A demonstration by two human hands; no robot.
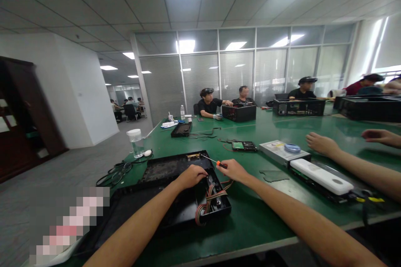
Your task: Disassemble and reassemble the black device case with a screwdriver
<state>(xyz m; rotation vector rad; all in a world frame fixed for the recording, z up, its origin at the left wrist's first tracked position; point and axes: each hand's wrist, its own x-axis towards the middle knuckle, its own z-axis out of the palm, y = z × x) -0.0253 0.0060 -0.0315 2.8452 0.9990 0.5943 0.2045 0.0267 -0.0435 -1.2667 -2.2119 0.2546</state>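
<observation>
My right hand (234,170) is closed around an orange-and-black screwdriver (222,164). The thin shaft points left, its tip near a small brass-coloured part (194,156) at the back of the opened black case. My left hand (191,176) rests over the inner edge of the black metal case (178,206), its fingers bent together; what they pinch, if anything, is hidden. Beside them, a striped ribbon of wires (209,200) loops through the case's right compartment. Another black panel (169,167) lies behind, flat on the green table (250,212).
A lidded clear jar (136,144) and black cables (117,173) are at the left. Rightward are a grey drive box (278,152), a white device (321,176) and a co-worker's hands (322,144). Farther back sit a green circuit board (242,146) and a black computer case (239,112).
</observation>
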